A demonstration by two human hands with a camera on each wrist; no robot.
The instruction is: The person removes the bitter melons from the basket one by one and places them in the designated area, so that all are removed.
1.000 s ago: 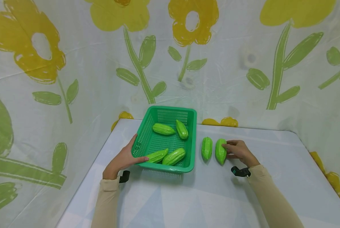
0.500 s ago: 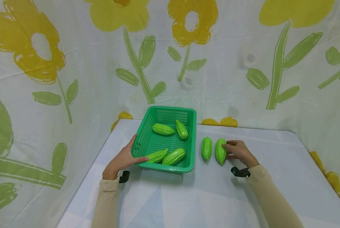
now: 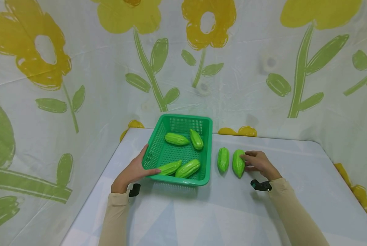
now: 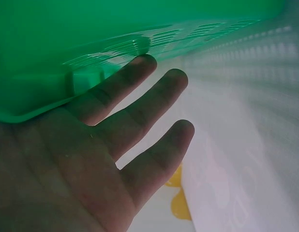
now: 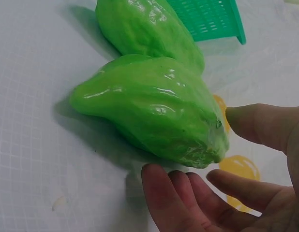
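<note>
In the head view my left hand (image 3: 135, 171) touches the near left corner of a green plastic basket (image 3: 208, 150). The thumb lies along the front rim and the straight fingers rest against the outer wall. Inside lie several shiny light-green bitter melons, one (image 3: 187, 168) at the front right. Right of the basket two more sit side by side on the table: a left bitter melon (image 3: 223, 160) and a right bitter melon (image 3: 238, 163). My right hand (image 3: 260, 164) is beside the right one, fingers loosely bent. The right wrist view shows gaps between the fingertips and that melon (image 5: 159, 111).
A pale cloth with a faint triangle pattern covers the table (image 3: 183, 218). Flower-printed curtains (image 3: 238, 85) hang behind it and along the left side. Black wrist cameras (image 3: 260, 185) are worn below both hands.
</note>
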